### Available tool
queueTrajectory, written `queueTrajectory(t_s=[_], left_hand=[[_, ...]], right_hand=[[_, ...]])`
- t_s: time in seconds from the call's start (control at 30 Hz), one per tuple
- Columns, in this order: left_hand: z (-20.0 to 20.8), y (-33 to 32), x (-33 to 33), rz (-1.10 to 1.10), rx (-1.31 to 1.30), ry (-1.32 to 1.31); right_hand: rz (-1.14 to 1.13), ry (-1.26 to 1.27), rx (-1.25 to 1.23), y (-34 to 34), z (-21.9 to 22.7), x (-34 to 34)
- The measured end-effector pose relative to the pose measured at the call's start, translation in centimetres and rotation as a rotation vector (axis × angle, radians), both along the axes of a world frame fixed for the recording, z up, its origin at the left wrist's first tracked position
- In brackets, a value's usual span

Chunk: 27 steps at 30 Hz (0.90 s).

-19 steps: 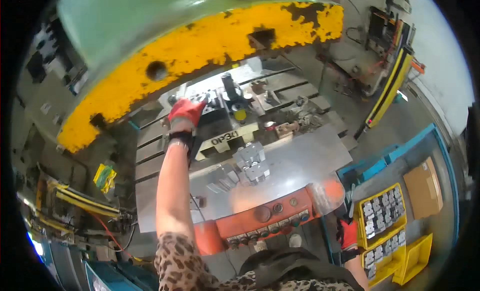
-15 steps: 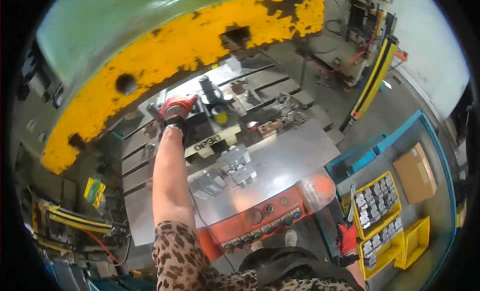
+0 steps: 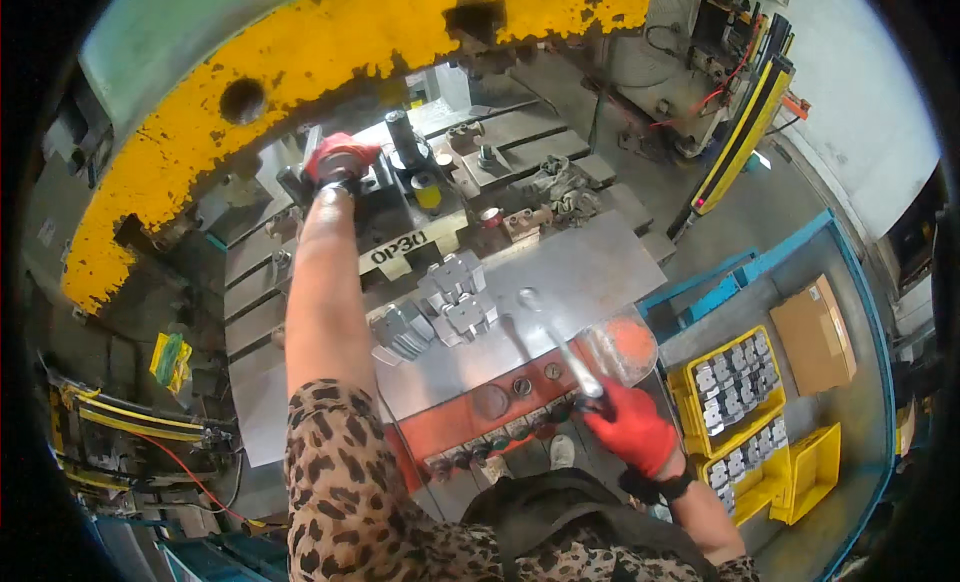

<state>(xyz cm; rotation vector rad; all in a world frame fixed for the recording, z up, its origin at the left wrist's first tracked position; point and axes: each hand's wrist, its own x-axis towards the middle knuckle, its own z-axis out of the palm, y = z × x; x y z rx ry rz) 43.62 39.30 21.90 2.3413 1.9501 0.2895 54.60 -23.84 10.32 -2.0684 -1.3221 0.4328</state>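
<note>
My left hand (image 3: pixel 340 160), in a red glove, reaches far over the press bed to the dark die block (image 3: pixel 400 214), beside a cylindrical guide post (image 3: pixel 295 186). Its fingers look curled; whatever they hold is hidden. My right hand (image 3: pixel 632 428), also gloved in red, is closed around the near end of a long shiny metal tool with a rounded tip (image 3: pixel 568 348). That tool points up and left over the steel plate (image 3: pixel 590 272), and its exact kind is unclear. Several grey metal parts (image 3: pixel 460 294) stand on the plate, with thin stacked pieces (image 3: pixel 402 332) to their left.
A worn yellow press ram (image 3: pixel 330 47) spans overhead. An orange control panel (image 3: pixel 480 407) with buttons fronts the plate. At right, yellow bins (image 3: pixel 780 407) of metal parts and a cardboard box (image 3: pixel 815 334) sit inside a blue-edged cart (image 3: pixel 880 432). A yellow-black upright guard (image 3: pixel 738 132) stands behind.
My right hand has swung left and up from beside the yellow bins, bringing the metal tool over the plate's front edge. The left hand stays at the die; the whole view has shifted slightly.
</note>
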Motion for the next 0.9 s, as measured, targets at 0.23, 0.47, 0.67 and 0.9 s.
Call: queueTrajectory(t_s=[0.23, 0.47, 0.67, 0.9], left_hand=[[3.7, -8.0, -6.0, -0.211, 0.086, -0.072], [-3.8, -20.1, -23.6, -0.228, 0.087, -0.221], [-16.7, -27.0, -34.1, -0.066, -0.059, -0.095], [-23.8, -28.0, -33.3, 0.008, -0.026, 0.065]], right_hand=[[0.181, -0.103, 0.000, 7.2, -3.6, 0.0], [0.221, 0.098, 0.029, 6.9, -2.3, 0.7], [0.173, 0.607, -0.051, 3.9, -1.0, 1.1], [0.132, 0.750, -0.098, 6.5, 3.7, -1.0]])
